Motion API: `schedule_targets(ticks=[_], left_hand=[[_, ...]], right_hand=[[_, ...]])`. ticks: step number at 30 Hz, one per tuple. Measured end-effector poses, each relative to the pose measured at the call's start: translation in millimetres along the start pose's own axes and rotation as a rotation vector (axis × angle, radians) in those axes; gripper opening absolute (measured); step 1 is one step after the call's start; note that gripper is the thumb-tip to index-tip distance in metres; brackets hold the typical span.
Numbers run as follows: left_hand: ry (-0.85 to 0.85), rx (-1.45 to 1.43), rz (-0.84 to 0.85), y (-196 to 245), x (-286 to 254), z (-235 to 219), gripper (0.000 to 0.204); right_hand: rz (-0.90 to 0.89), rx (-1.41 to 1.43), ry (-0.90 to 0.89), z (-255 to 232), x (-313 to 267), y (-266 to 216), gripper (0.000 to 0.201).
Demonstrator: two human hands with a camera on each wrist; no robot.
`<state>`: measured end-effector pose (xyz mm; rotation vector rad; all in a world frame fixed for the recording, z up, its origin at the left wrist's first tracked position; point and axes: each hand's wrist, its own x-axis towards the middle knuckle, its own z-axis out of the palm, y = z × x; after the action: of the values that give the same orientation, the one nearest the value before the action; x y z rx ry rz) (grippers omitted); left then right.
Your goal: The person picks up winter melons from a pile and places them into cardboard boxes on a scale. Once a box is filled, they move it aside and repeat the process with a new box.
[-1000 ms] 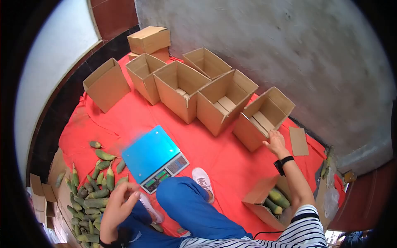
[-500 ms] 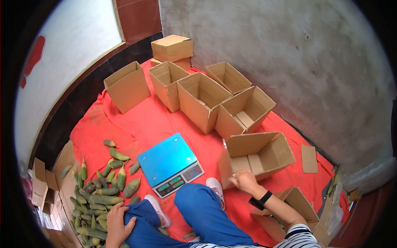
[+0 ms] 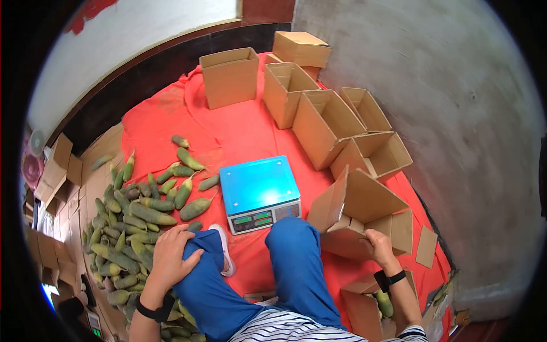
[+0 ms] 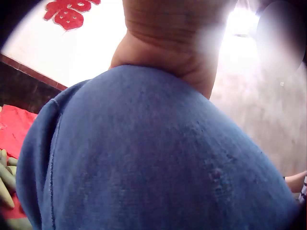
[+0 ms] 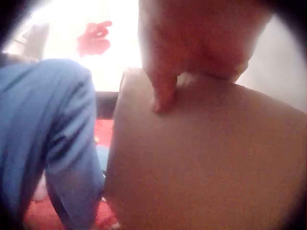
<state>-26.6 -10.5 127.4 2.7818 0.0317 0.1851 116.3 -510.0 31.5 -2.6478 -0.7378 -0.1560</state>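
Note:
My right hand [image 3: 379,246] pinches the near rim of an open cardboard box [image 3: 370,191] beside my right knee. In the right wrist view the thumb [image 5: 164,98] presses on the box's outer wall [image 5: 201,158], and the other fingers go over the rim, hidden behind it. Inside, the box shows bare cardboard and a fold at the bottom. My left hand [image 3: 170,259] rests with relaxed fingers on my left knee [image 4: 148,148], holding nothing. Close by it lies a heap of green radishes [image 3: 139,214].
A blue-topped digital scale [image 3: 259,185] stands on the red cloth [image 3: 171,114] ahead of my knees. Several open boxes [image 3: 327,122] line the back right along the grey wall. Another box [image 3: 362,313] with radishes sits by my right forearm, near a flat cardboard piece [image 3: 426,246].
My right hand has drawn the rightmost box out of the row toward my right knee and turned it. My left hand has come down onto my left knee. The head view has swung left.

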Motion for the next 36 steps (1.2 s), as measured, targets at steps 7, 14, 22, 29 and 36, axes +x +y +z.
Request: schedule_targets(ticks=[7, 14, 22, 29, 36], left_hand=[[0.030, 0.002, 0.009, -9, -8, 0, 0.039], [-0.006, -0.029, -0.027, -12, -6, -2, 0.039], [-0.035, -0.047, -0.029, -17, -6, -4, 0.038], [-0.026, -0.034, -0.012, -14, -3, -3, 0.037], [-0.007, -0.021, 0.010, -12, 0, 1, 0.038]], right_hand=[[-0.265, 0.089, -0.040, -15, 108, -88, 0.017], [-0.496, -0.028, -0.155, 69, 230, -158, 0.015], [-0.603, 0.061, -0.187, 116, 278, -202, 0.014], [-0.661, -0.026, -0.221, 124, 274, -217, 0.013], [-0.599, -0.040, -0.317, 104, 270, -216, 0.019]])
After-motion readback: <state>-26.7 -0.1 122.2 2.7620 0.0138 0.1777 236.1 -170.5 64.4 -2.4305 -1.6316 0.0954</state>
